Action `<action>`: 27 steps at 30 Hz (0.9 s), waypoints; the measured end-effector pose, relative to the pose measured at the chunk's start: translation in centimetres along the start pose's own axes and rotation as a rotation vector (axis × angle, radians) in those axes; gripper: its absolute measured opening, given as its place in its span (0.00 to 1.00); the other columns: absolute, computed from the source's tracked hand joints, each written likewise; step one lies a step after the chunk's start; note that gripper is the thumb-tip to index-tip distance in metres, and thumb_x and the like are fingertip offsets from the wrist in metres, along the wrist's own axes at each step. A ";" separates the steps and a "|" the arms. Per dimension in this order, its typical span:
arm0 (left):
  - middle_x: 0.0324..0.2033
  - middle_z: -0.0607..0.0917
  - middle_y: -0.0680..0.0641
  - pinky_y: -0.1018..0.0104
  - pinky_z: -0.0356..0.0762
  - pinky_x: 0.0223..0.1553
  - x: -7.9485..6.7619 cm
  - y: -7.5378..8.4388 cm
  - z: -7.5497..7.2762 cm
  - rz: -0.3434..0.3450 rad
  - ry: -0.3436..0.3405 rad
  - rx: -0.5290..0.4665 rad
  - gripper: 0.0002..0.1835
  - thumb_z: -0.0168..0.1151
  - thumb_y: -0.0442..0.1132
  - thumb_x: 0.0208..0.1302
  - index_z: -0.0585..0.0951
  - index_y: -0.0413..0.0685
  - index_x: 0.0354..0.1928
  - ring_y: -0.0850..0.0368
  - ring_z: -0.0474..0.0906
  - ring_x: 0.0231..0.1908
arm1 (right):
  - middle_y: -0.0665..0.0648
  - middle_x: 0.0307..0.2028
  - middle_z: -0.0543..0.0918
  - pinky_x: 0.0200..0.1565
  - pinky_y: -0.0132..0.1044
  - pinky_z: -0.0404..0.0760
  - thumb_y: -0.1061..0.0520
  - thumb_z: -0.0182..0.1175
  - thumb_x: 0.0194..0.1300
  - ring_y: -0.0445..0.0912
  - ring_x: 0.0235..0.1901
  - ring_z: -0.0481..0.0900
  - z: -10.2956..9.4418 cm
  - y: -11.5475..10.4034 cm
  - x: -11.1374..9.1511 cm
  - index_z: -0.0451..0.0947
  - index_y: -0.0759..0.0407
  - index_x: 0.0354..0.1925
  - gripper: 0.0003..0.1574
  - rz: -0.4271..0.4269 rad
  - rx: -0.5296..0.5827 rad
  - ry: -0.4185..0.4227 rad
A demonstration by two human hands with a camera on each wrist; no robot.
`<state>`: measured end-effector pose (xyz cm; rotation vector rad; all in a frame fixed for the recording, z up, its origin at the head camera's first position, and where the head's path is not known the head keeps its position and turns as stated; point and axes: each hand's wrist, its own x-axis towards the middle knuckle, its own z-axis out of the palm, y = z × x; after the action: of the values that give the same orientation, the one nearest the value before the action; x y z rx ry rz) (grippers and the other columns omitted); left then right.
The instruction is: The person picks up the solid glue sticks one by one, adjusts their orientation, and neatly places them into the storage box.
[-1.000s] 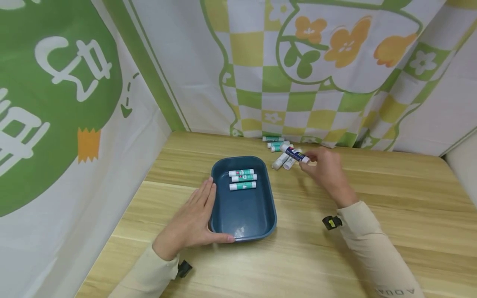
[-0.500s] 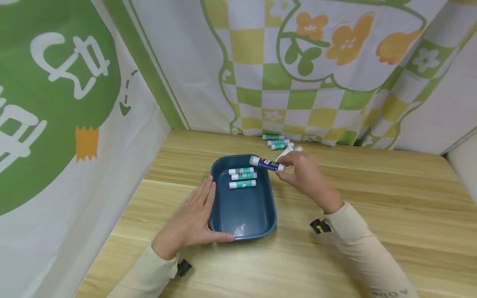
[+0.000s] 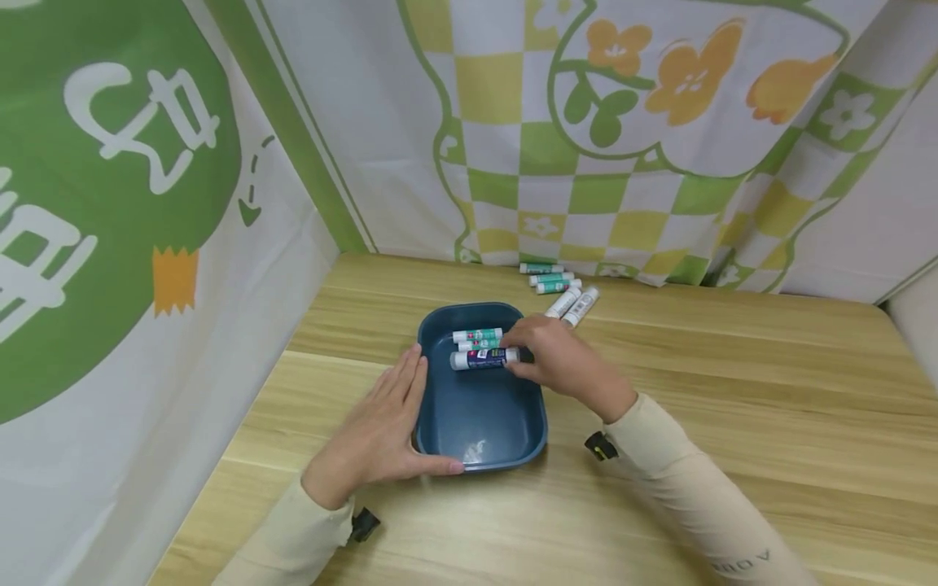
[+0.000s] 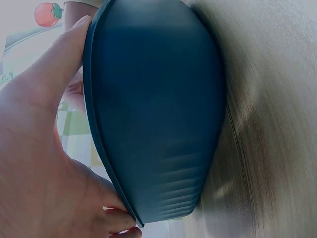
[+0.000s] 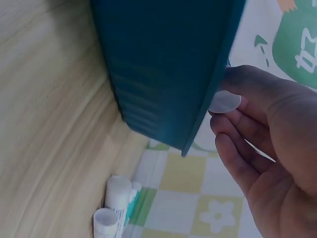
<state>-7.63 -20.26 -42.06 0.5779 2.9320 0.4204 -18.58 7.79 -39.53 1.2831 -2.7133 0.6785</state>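
Note:
My right hand [image 3: 567, 366] pinches a navy glue stick [image 3: 472, 359] by its right end, over the blue plastic tray [image 3: 479, 419]. In the right wrist view the stick's round white end [image 5: 226, 102] shows between thumb and fingers, beside the tray's rim. Teal-and-white glue sticks [image 3: 472, 334] lie crosswise in the tray's far half, partly hidden by the navy one. My left hand [image 3: 374, 427] spans the tray's near left corner, straight fingers along the left side and thumb at the near rim; the left wrist view shows this thumb [image 4: 64, 54] touching the rim.
Beyond the tray, several teal-and-white glue sticks [image 3: 554, 286] lie by the curtain [image 3: 542, 195]. Two white glue sticks [image 3: 581, 307] lie just nearer, behind the right hand. The wooden table [image 3: 733, 391] meets a printed cloth [image 3: 293, 268] on the left.
My right hand has carried the navy glue stick leftward and toward me, from above the white sticks to over the tray's inside. The left hand has stayed on the tray.

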 end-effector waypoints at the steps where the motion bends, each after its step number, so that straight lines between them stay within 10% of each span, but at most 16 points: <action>1: 0.85 0.42 0.36 0.42 0.51 0.84 0.0 0.0 0.0 -0.001 0.000 -0.001 0.79 0.61 0.88 0.47 0.46 0.35 0.84 0.42 0.41 0.86 | 0.59 0.46 0.91 0.52 0.45 0.89 0.59 0.75 0.65 0.50 0.48 0.88 0.1 -0.1 0.2 0.89 0.63 0.50 0.16 0.000 -0.004 -0.013; 27: 0.85 0.41 0.35 0.43 0.50 0.84 0.0 0.1 -0.1 0.009 -0.001 0.011 0.79 0.63 0.86 0.48 0.46 0.33 0.84 0.42 0.40 0.86 | 0.54 0.36 0.89 0.39 0.40 0.86 0.57 0.77 0.62 0.46 0.37 0.82 2.2 -0.3 2.7 0.90 0.57 0.41 0.10 0.051 -0.324 -0.205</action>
<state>-7.63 -20.22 -41.96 0.5933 2.9339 0.4059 -19.79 4.77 -40.74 1.2668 -2.8661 0.1026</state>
